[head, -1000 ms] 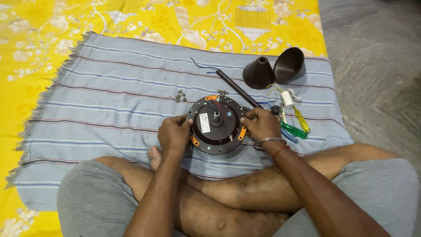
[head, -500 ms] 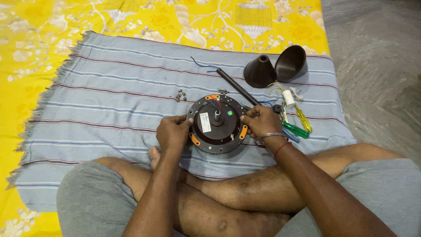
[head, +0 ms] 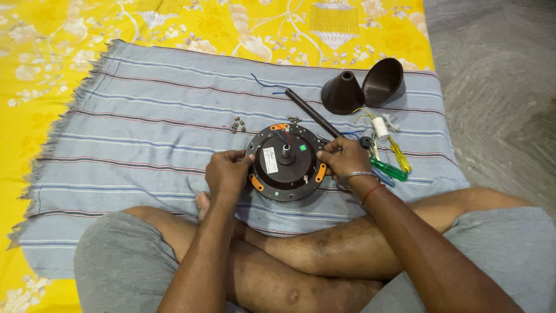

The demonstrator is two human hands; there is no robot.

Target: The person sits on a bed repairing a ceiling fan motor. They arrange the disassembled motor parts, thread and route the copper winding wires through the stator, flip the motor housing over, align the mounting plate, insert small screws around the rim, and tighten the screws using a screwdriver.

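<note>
Gripping fan motor rim: left hand, right hand closed; motor rotated slightly since 1 s ago.

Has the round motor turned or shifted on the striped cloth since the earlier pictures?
Yes. The motor has rotated a little clockwise: its orange tabs sit at new angles against the dark rod, while its place on the cloth is about the same.
</note>
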